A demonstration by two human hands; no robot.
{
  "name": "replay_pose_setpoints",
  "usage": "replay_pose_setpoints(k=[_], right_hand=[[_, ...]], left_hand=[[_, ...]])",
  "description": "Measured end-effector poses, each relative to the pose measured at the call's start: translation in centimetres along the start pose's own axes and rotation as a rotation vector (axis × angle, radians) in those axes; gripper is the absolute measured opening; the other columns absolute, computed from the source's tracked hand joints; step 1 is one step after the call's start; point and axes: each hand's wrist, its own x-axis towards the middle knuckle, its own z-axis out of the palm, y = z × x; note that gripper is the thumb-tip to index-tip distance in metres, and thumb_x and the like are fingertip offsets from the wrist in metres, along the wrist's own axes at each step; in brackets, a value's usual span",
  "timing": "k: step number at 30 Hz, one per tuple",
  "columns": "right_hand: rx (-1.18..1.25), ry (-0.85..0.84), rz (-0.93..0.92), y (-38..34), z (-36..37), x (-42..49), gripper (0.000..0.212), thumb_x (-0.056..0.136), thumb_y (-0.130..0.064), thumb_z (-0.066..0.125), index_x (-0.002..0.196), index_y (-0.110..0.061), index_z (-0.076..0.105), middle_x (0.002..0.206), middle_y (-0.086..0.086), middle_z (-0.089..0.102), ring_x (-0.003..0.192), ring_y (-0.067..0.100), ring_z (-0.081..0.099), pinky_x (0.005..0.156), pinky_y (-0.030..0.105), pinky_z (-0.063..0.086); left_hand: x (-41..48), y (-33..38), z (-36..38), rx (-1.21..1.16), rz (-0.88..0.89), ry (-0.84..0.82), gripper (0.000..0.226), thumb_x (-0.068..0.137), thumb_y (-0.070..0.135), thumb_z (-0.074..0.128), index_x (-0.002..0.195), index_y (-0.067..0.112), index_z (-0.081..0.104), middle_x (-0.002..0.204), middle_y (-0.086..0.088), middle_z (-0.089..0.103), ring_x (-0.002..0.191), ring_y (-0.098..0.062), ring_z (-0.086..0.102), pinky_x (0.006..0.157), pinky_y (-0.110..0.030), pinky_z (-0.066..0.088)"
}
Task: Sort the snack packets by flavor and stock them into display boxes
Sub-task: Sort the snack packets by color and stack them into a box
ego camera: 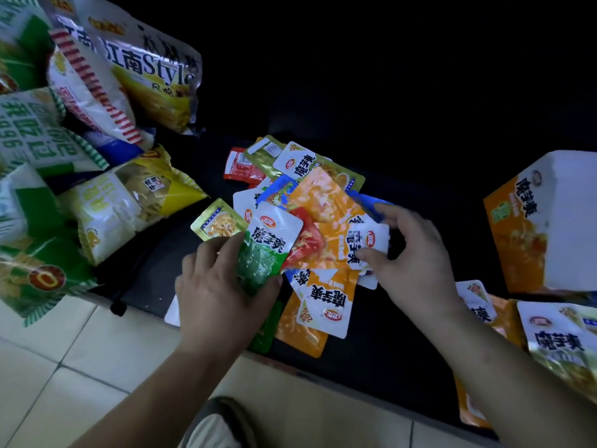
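Here, left hand (223, 286) grips green packet (258, 263) (pile's left edge).

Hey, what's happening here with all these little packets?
A person is sorting a mixed pile of small snack packets on a dark surface. The left hand grips a green packet, while the right hand pinches an orange packet with a white end. An orange and white display box stands to the right; big snack bags lie on the left.
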Motion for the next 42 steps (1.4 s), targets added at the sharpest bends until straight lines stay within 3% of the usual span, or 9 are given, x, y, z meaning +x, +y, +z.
replay_pose_setpoints(k=[9,17,20,25,28,32,35,38,42], right_hand=[[0.425,0.023,0.192,-2.3,-5.3,-0.8,0.041,0.089,-0.001,0.075,0.102,-0.04,0.07,0.099,-0.008,0.076,0.092,0.012,0.074,0.072,0.036,0.06],[0.443,-0.229,0.08,-3.7,-8.6,-1.6,0.061,0.087,0.001,0.075,0.134,-0.034,0.056,0.093,0.004,0.076,0.092,0.018,0.076,0.084,0.04,0.062],[0.515,-0.239,0.1,-3.9,-8.3,-1.6,0.061,0.086,0.004,0.074,0.134,-0.031,0.058,0.093,0.002,0.078,0.092,0.016,0.076,0.08,0.029,0.062],[0.712,-0.095,0.248,-3.2,-7.3,-1.5,0.063,0.07,-0.005,0.086,0.126,-0.022,0.064,0.098,0.003,0.079,0.092,0.018,0.077,0.075,0.029,0.061],[0.851,-0.046,0.369,-2.5,-6.8,-2.8,0.051,0.063,-0.015,0.085,0.112,-0.013,0.072,0.101,0.008,0.079,0.097,0.026,0.077,0.077,0.034,0.061],[0.747,-0.155,0.424,-1.2,-7.5,-6.4,0.031,0.086,-0.009,0.076,0.113,-0.024,0.075,0.105,0.005,0.079,0.102,0.025,0.075,0.086,0.046,0.061],[0.71,-0.167,0.471,0.1,-9.0,-9.2,0.034,0.095,-0.011,0.068,0.115,-0.038,0.072,0.111,-0.001,0.078,0.104,0.024,0.074,0.093,0.06,0.057],[0.672,-0.061,0.541,2.5,-11.2,-11.2,0.042,0.102,-0.008,0.058,0.12,-0.044,0.069,0.115,-0.003,0.076,0.106,0.033,0.072,0.09,0.071,0.053],[0.661,0.064,0.637,5.2,-13.1,-12.9,0.048,0.1,-0.011,0.063,0.136,-0.042,0.06,0.127,-0.006,0.072,0.112,0.024,0.071,0.095,0.056,0.057]], left_hand=[[-1.2,4.7,-1.6,-0.445,-0.036,-0.164,0.088,0.069,0.068,0.083,0.146,0.039,0.051,0.127,0.023,0.054,0.114,0.006,0.053,0.085,-0.027,0.055],[-2.1,8.5,-1.4,-0.493,0.087,-0.251,0.076,0.072,0.065,0.08,0.133,0.026,0.056,0.133,0.02,0.052,0.131,-0.003,0.049,0.102,-0.031,0.05],[-2.4,10.4,-1.5,-0.695,-0.096,-0.386,0.061,0.073,0.041,0.09,0.122,0.03,0.056,0.109,0.02,0.071,0.103,0.003,0.067,0.076,-0.012,0.052],[-3.2,11.7,-1.0,-1.001,-0.369,-0.539,0.078,0.059,0.028,0.101,0.121,0.022,0.055,0.101,-0.009,0.078,0.085,-0.031,0.077,0.066,-0.05,0.064],[-3.7,12.7,-1.3,-1.104,-0.451,-0.536,0.072,0.056,0.022,0.095,0.117,0.021,0.057,0.095,-0.009,0.079,0.081,-0.028,0.078,0.066,-0.042,0.064],[-5.3,14.2,-1.6,-1.155,-0.485,-0.552,0.059,0.057,0.014,0.09,0.108,0.017,0.06,0.076,-0.003,0.078,0.065,-0.019,0.075,0.052,-0.031,0.058],[-6.5,14.5,-1.4,-1.079,-0.437,-0.647,0.054,0.059,0.021,0.091,0.101,0.015,0.059,0.074,-0.003,0.077,0.069,-0.025,0.075,0.059,-0.043,0.061],[-7.2,14.2,-0.6,-1.008,-0.443,-0.581,0.041,0.074,0.023,0.089,0.083,0.016,0.05,0.054,0.01,0.048,0.05,-0.011,0.047,0.057,-0.031,0.044],[-7.6,14.6,0.0,-1.038,-0.561,-0.535,0.032,0.084,0.019,0.082,0.089,0.022,0.051,0.076,0.014,0.044,0.071,-0.007,0.044,0.061,-0.017,0.038]])
